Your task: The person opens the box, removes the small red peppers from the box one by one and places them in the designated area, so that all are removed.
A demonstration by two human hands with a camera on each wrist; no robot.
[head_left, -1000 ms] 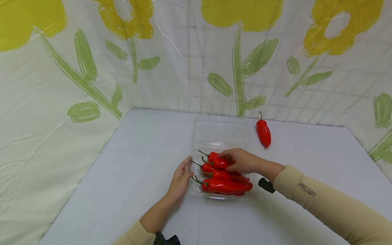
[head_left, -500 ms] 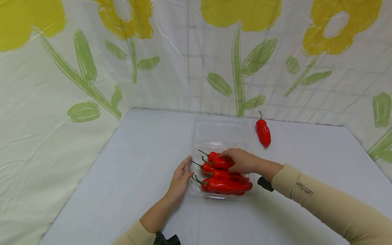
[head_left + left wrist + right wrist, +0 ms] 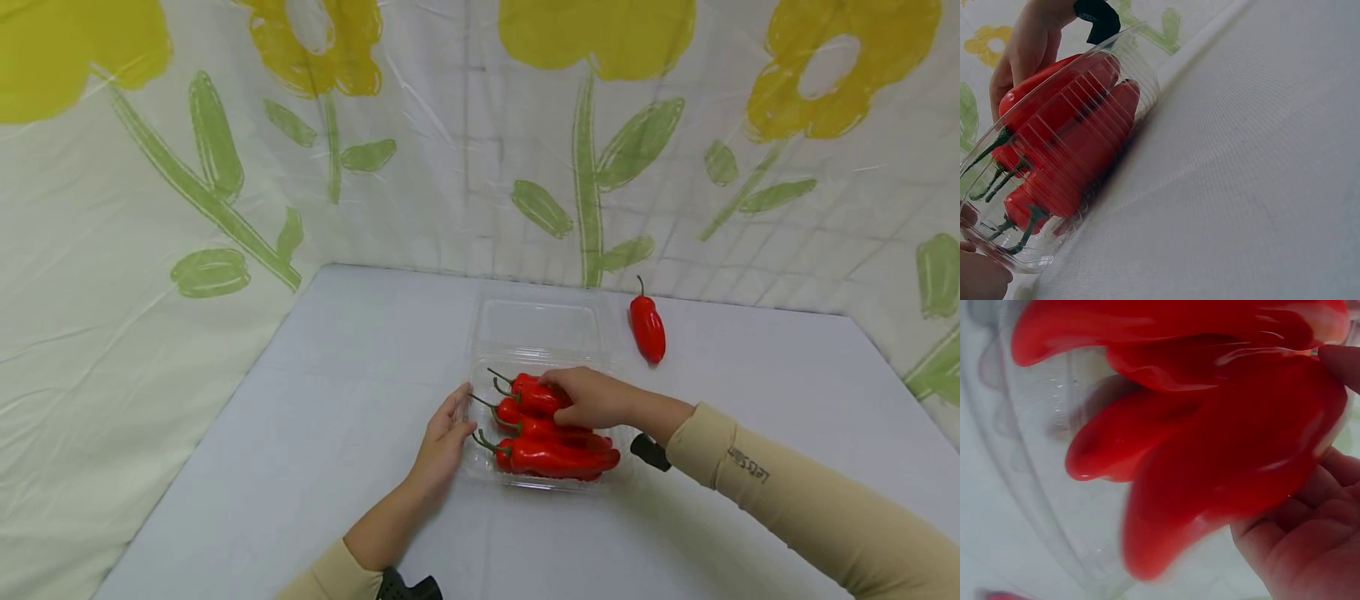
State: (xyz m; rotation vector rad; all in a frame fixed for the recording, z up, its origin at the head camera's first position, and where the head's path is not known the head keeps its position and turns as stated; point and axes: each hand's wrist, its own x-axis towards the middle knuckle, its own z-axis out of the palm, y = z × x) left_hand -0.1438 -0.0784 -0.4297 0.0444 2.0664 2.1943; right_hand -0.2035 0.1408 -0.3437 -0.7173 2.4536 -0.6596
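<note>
A clear plastic clamshell container [image 3: 551, 484] stands on the table with its lid folded back, and several red chili peppers [image 3: 558, 457] with green stems lie in it. My left hand [image 3: 441, 443] pinches the container's left wall between thumb and fingers; in the left wrist view it shows at the lower left corner. Reaching in from the right, my right hand [image 3: 597, 398] grips a red pepper [image 3: 1235, 450] at the back of the pile, its thumb on the near side and its fingers on the far side. That pepper lies over others in the right wrist view.
One more red pepper [image 3: 647, 329] lies on the white-covered table [image 3: 360, 392], right of the clear lid [image 3: 538, 325]. Behind the table hangs a curtain [image 3: 442, 200] printed with yellow flowers.
</note>
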